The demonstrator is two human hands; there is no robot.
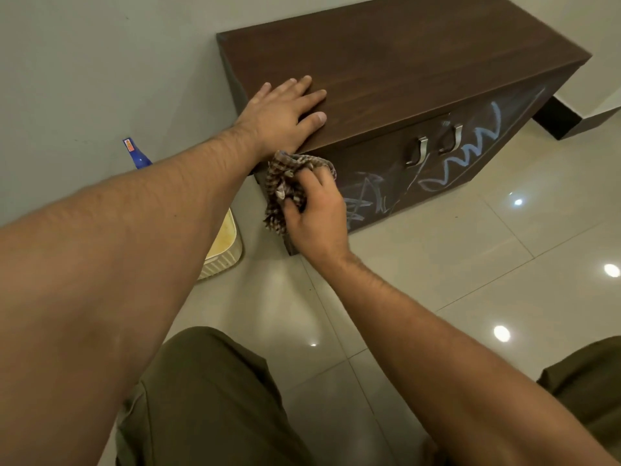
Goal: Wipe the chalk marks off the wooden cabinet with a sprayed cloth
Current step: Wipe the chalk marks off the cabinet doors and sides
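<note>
A low dark wooden cabinet [403, 62] stands against the wall, with two metal handles [433, 148] on its doors. Pale blue chalk marks [470, 146] zigzag across the right door, and more scribbles cover the left door. My left hand [285, 112] lies flat on the cabinet's top near its left corner, fingers spread, holding nothing. My right hand [316, 213] grips a bunched brown checked cloth [285, 183] and presses it against the left end of the cabinet's front.
A blue spray bottle [136, 154] stands by the wall left of the cabinet, partly behind my left arm. A cream tub [223, 253] sits on the glossy tiled floor [470, 264]. My knees in olive trousers [208, 398] fill the bottom.
</note>
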